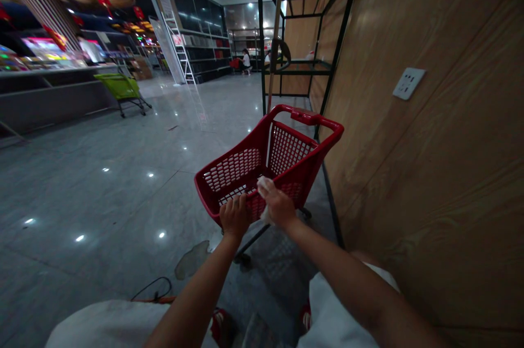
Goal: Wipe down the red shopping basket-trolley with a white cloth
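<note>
A red plastic shopping cart (229, 171) with a mesh basket stands on the grey floor right in front of me. My left hand (234, 216) is closed over the near rim of the basket. My right hand (277, 205) is closed on a white cloth (264, 184) and presses it against the basket's near wall, just right of my left hand. The cart's red handle (305, 116) is on the far side. My knees in light clothing show at the bottom of the view.
A wooden wall with a white socket (408, 83) runs along the right. Behind the cart stands a black metal shelf frame (301, 67). A green cart (120, 87) and a ladder (180, 51) stand far left; a wet patch (192, 259) marks the floor. People sit far off.
</note>
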Demonstrator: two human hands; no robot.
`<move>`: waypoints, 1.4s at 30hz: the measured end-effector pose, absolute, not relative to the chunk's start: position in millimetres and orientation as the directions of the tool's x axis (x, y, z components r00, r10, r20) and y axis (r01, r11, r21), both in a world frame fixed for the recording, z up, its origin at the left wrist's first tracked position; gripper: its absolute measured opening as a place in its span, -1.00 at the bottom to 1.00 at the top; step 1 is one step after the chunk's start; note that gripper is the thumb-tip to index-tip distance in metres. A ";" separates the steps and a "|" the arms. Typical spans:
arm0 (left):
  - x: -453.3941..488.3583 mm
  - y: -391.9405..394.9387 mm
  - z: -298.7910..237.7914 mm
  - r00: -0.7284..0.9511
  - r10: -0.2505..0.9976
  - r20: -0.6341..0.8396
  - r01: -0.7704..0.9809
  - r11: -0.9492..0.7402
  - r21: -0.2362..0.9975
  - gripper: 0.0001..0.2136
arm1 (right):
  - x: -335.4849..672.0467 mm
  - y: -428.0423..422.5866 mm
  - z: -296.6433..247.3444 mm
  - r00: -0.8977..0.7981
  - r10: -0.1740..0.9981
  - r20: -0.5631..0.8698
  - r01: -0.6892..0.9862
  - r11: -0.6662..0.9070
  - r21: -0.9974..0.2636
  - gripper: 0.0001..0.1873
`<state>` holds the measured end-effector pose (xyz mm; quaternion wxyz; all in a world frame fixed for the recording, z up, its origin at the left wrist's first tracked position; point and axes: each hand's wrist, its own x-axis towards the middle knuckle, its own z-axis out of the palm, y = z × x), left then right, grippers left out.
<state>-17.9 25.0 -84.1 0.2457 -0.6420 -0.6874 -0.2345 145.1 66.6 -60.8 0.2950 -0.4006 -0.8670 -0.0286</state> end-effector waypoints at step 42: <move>-22.2 31.0 -86.7 -0.053 0.758 0.650 0.997 0.078 -0.010 -0.73 | 156.6 72.9 -52.2 -0.491 0.684 0.540 0.714 0.671 -0.201 -0.32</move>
